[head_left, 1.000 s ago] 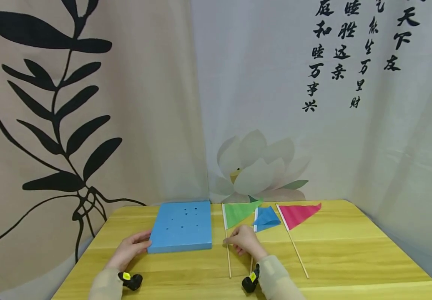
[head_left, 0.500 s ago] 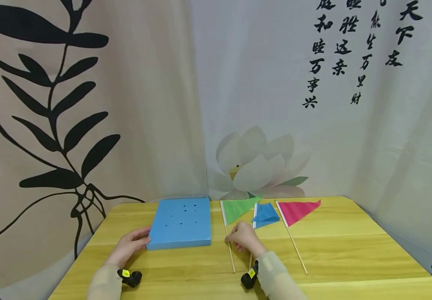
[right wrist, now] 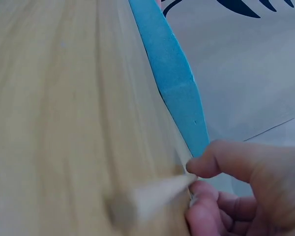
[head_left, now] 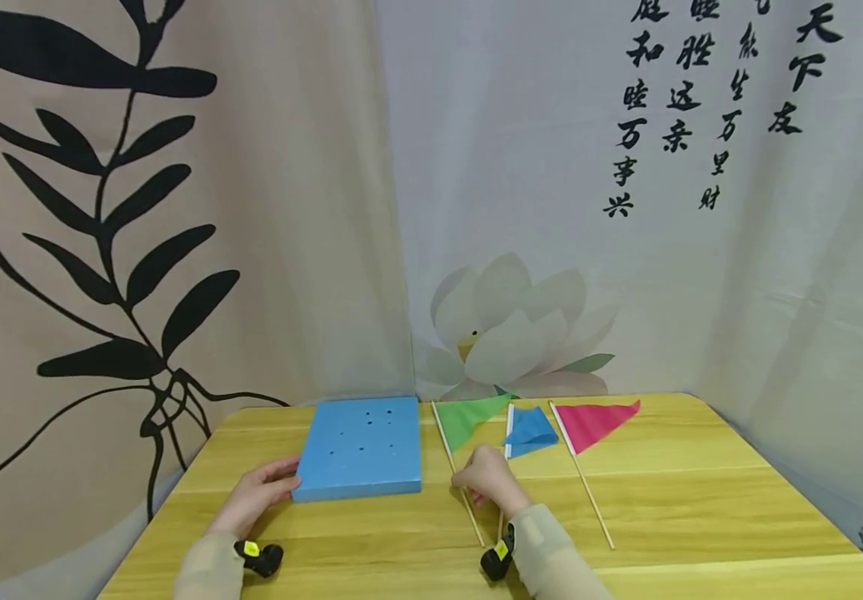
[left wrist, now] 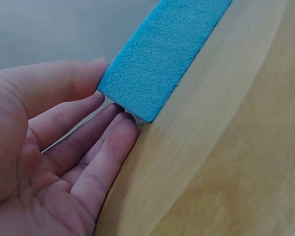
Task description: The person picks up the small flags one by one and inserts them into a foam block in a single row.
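Observation:
A blue foam board (head_left: 379,471) with several small holes in its top lies flat on the table. My left hand (head_left: 255,496) rests at its near left corner, thumb and fairly straight fingers touching the edge. To the right of the board, my right hand (head_left: 493,479) pinches the thin wooden stick of a green triangular flag (head_left: 465,421) between thumb and forefinger. In the right wrist view, the end of that stick (right wrist: 152,199) points toward the camera. A blue flag (head_left: 531,432) lies beside it, its cloth folded and its stick partly hidden under my right hand.
A pink flag (head_left: 595,423) on a stick lies farther right on the wooden table (head_left: 716,500). Behind the table's far edge hangs a pale curtain (head_left: 311,250) printed with a plant, a lotus and writing.
The green flag has tilted: its lower stick end has swung right and its cloth end left. The right hand has shifted slightly right. My left hand stays at the board.

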The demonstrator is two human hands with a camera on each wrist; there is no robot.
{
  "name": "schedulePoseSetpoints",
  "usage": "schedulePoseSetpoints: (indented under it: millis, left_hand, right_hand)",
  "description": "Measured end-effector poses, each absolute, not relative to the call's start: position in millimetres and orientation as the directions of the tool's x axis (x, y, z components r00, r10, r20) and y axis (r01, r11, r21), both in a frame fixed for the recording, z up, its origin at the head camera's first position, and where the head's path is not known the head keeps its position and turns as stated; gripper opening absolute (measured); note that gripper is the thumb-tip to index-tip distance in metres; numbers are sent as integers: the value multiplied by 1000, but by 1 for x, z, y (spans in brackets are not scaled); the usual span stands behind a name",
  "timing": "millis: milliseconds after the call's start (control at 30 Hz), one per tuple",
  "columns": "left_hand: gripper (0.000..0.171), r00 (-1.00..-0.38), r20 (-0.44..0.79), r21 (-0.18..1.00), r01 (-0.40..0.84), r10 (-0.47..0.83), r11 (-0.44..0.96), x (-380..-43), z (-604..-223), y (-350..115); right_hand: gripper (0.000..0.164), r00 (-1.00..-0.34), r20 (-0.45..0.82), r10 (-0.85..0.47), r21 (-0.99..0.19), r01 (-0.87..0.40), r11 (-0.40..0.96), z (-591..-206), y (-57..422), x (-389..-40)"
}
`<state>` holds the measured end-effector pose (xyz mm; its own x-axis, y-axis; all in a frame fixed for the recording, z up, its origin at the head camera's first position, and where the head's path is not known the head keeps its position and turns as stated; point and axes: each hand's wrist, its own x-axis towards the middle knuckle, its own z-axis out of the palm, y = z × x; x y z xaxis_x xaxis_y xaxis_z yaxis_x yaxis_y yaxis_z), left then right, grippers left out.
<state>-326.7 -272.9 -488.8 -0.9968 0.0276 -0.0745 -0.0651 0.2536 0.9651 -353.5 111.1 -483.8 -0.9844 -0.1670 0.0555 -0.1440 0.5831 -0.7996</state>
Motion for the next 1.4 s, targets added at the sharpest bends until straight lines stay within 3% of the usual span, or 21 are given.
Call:
schedulePoseSetpoints:
  millis: [200,433,600,833,1133,1400]
  left_hand:
    - [58,-997,-78,966,-70,22,249,-326,-489,-272]
    - [60,-997,-76,965,-69,20,253,-328,-489,-273]
    - [60,-996,-84,965,-75,26,252,-330,-488,-272]
    - [62,-996,-93,962,-85,17,260,-332,-488,-274]
    - [61,-993,-116,959,-110,10,262,-331,-492,-275]
    - [61,-995,-91,961,-80,29,266,-331,-490,-275]
  right_hand:
    - [37,-986,43,-162,-830,-126,543,-484,116,-355]
    - [13,-971,-53,-231,-948,-24,319,-484,126,-359]
    - [25,-954,-116,-276,-974,55,221,-482,130,-362]
    - [27,-927,-162,-337,-979,107,175,-476,132,-366]
    - [40,-937,-132,-323,-989,103,103,-459,140,-364]
    - [36,-961,-62,-269,-998,52,43,-437,144,-363]
